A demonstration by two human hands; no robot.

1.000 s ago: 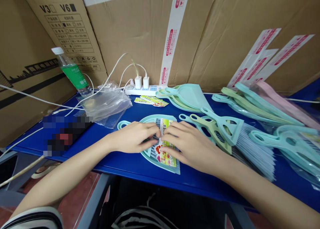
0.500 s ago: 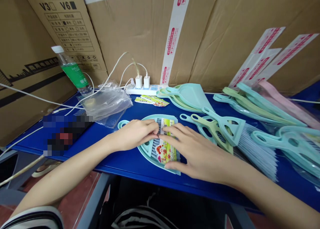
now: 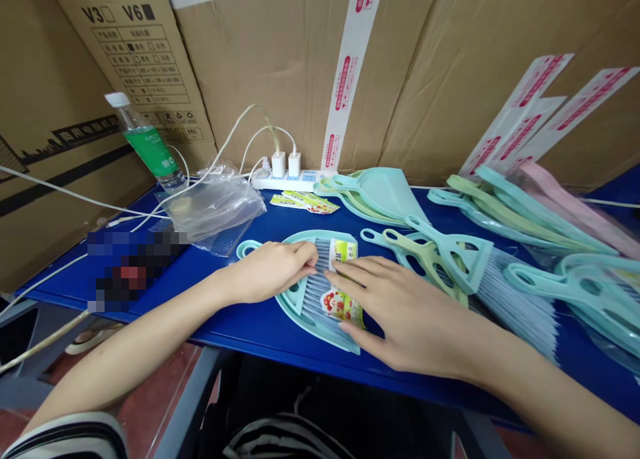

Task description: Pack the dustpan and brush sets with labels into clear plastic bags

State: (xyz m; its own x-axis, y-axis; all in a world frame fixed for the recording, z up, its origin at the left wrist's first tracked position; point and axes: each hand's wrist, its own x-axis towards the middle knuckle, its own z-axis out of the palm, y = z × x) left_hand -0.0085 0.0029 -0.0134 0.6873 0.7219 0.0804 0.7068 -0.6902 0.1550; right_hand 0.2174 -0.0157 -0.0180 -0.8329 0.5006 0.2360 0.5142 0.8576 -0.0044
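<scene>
V3 (image 3: 97,14), V6 (image 3: 139,13) on carton (image 3: 135,65)

- Left hand (image 3: 275,270) hides part of the brush (image 3: 316,304).
- Right hand (image 3: 393,299) covers some of the label (image 3: 336,303).
- Pink plastic piece (image 3: 570,202), blurred, cut off at right.
- Dark object (image 3: 150,267), too blurred for me to name.

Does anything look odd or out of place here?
Nothing looks spilled or broken. The bottle at back left seems to lean, though the camera may exaggerate it. The printed label at the right hand sits off-centre, toward the brush's bristle tips.
</scene>
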